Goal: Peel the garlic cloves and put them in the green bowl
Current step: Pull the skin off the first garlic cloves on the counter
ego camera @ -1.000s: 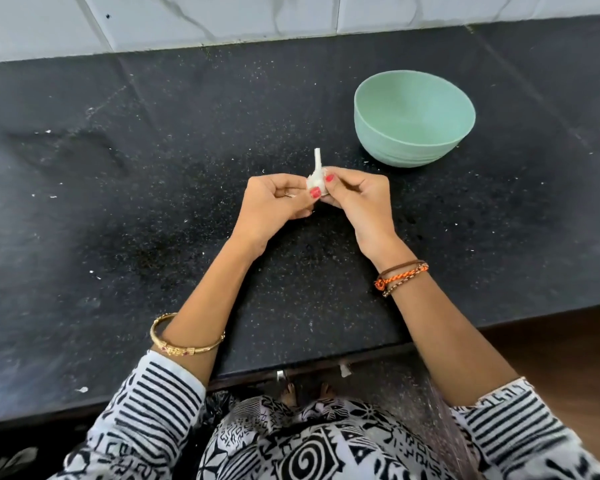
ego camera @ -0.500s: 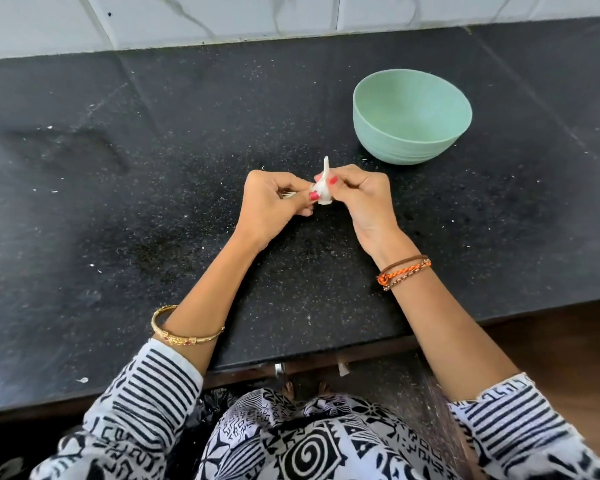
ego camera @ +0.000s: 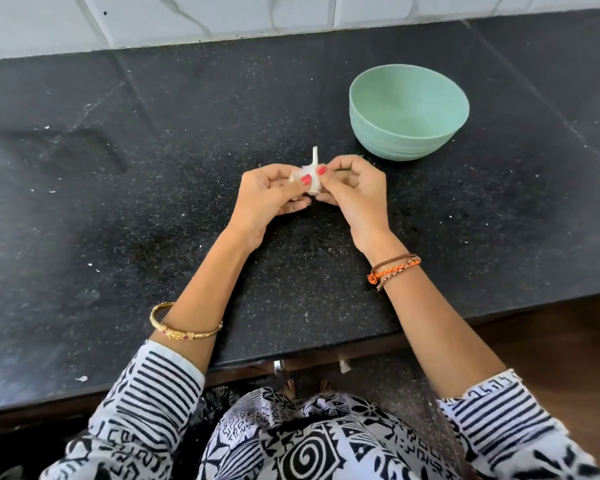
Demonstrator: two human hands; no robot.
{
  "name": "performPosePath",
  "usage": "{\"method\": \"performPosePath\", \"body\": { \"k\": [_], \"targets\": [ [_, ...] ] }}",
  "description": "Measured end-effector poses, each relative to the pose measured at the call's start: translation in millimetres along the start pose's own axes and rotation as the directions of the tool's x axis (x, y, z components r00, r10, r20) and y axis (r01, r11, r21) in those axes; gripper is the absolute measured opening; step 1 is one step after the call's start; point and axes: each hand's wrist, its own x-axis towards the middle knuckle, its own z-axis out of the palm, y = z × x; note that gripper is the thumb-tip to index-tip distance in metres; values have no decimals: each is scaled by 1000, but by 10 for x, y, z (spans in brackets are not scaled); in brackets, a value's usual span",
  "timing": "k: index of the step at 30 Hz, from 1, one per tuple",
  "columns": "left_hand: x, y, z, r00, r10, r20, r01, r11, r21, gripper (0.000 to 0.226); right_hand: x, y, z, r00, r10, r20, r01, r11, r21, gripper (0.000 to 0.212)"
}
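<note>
A white garlic bulb with its stem pointing up is held between both hands above the black counter. My left hand grips its left side, thumb on the front. My right hand pinches its right side with thumb and fingertips. Most of the bulb is hidden by the fingers. The green bowl stands upright on the counter, up and to the right of my right hand, and shows nothing inside.
The black speckled counter carries small white flecks of garlic skin on its left part and near its front edge. A white tiled wall runs along the back. The counter's front edge lies close to my body.
Both hands have shifted a little with the bulb, and my thumbs now sit closer together on its front. The bowl has not moved.
</note>
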Motion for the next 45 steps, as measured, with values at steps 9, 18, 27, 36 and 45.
{"method": "performPosePath", "body": {
  "k": [9,18,27,36,45],
  "targets": [
    [15,-28,-83,1000,8,16,-7,999,-46,8,-7,-11,-83,980,-61,187,65,998,-14,35],
    [2,-94,-15,995,89,-43,-88,996,16,17,-37,28,-1,989,-113,91,129,972,-196,30],
    [-11,-87,4,992,116,-52,-116,993,4,18,18,28,-33,990,-81,111,95,987,-130,33],
    [56,-101,-40,998,62,-26,-63,998,-24,17,52,61,-8,992,-81,97,99,975,-199,19],
    [21,-160,-20,955,297,-7,-285,922,261,23,65,-66,-78,983,142,117,-142,990,-4,12]
  ]
}}
